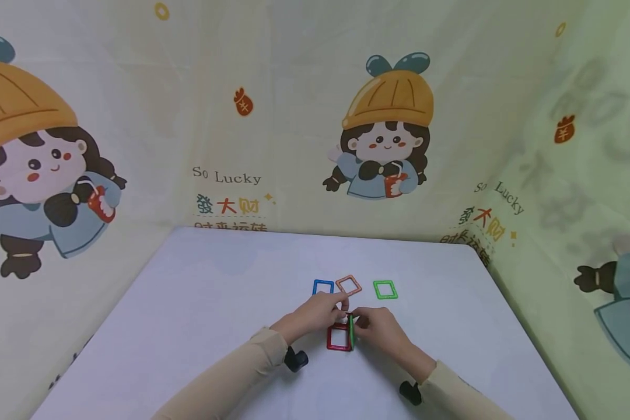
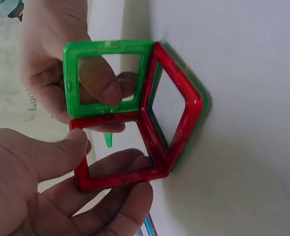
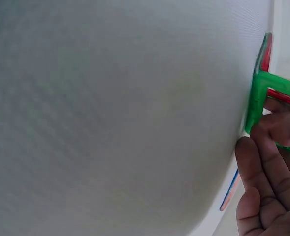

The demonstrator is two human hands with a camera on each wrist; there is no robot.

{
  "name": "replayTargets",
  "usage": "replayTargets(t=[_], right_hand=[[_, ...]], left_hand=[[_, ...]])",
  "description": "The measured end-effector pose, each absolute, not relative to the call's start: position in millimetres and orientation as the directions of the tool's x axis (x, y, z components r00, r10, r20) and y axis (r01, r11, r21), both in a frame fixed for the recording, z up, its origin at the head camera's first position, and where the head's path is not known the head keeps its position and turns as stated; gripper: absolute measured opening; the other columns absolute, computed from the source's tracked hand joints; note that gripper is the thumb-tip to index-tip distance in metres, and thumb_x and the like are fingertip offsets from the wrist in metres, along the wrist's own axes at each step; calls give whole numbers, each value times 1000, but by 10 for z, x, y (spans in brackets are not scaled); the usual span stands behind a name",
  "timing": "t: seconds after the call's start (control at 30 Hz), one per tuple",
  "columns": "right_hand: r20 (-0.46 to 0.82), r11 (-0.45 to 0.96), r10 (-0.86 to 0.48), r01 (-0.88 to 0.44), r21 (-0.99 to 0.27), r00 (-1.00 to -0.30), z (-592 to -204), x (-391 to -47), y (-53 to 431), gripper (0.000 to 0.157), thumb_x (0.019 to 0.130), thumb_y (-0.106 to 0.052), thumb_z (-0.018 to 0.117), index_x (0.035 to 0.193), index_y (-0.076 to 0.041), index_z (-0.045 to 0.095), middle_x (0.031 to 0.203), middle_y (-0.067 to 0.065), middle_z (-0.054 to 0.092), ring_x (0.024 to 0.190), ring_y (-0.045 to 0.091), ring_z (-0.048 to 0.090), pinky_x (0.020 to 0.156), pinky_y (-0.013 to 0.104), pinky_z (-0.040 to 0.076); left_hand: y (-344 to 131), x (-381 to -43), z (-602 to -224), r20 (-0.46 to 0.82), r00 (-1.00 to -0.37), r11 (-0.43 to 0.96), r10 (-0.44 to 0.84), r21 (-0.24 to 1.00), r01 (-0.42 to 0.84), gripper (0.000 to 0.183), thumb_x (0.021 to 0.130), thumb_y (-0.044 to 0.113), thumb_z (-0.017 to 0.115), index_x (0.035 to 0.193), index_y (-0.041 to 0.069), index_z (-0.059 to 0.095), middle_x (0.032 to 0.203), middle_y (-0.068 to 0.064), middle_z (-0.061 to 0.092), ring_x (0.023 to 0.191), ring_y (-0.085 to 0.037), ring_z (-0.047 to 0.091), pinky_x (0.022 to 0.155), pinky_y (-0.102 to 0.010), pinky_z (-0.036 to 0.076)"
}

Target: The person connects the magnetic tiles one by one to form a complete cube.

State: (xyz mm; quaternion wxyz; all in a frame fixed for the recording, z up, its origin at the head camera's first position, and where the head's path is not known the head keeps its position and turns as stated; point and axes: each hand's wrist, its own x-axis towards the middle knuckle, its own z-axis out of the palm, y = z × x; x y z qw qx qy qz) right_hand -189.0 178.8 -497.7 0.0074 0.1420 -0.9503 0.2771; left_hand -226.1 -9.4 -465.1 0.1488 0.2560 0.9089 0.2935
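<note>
A red square magnetic tile (image 1: 338, 348) lies flat on the table, with a green edge showing beneath it in the left wrist view. A second red tile (image 2: 80, 179) stands upright along its far side. My left hand (image 1: 315, 315) pinches this one, thumb on one face and fingers behind. At the right side stands a green tile (image 1: 352, 335), its edge meeting both red tiles at a corner. My right hand (image 1: 383, 329) holds the green tile from outside, its thumb and fingertips visible through the open square in the left wrist view.
Beyond my hands on the white table (image 1: 231, 274) lie a blue tile (image 1: 324, 281), an orange tile (image 1: 355, 280) turned at an angle, and a light green tile (image 1: 385, 297) further right. A printed cloth (image 1: 294, 146) hangs behind the table and along its sides.
</note>
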Motion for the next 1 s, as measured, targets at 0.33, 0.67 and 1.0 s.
replayTargets(t=[0.33, 0.67, 1.0], right_hand=[[33, 764, -342, -299, -571, -939, -4891, -1873, 1858, 26, 91, -9, 75, 117, -12, 74, 87, -5, 74, 76, 6, 63, 72, 24, 55], [-7, 666, -529, -410, -623, -848, -4961, -1996, 2026, 23, 97, -14, 71, 121, -15, 74, 99, -9, 75, 83, 2, 65, 79, 24, 56], [18, 682, -498, -404, -610, -867, -5001, -1982, 2064, 20, 96, -17, 73, 116, -17, 76, 94, -12, 74, 80, 0, 63, 75, 23, 55]], left_hand=[[-142, -2198, -4647, -94, -819, 669, 567, 633, 390, 5, 101, 18, 67, 103, 20, 63, 85, 6, 67, 73, -8, 57, 61, -22, 46], [-217, -2166, -4680, -112, -807, 635, 580, 683, 361, 5, 101, 17, 68, 102, 21, 66, 100, 4, 73, 82, -7, 61, 72, -23, 52], [-419, -2502, -4670, -3, -852, 628, 523, 678, 383, 4, 101, 20, 69, 100, 16, 68, 96, 7, 70, 87, -9, 62, 73, -26, 53]])
